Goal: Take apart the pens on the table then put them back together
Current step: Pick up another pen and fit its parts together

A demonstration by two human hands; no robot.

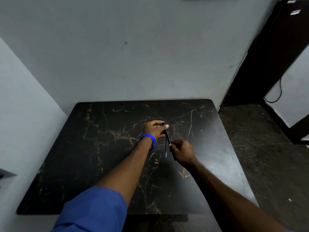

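Holding one black pen [167, 136] with two hands.
Left hand [154, 129] pinches its far end, right hand [181, 151] grips its near end, above the dark surface [100, 156].

The tabletop [103, 148] is black with tan and white marble-like veining, the pen [168, 137] black, the wristband [149, 139] bright blue, the sleeve [93, 210] a deeper blue, the wall [133, 56] pale grey-blue.
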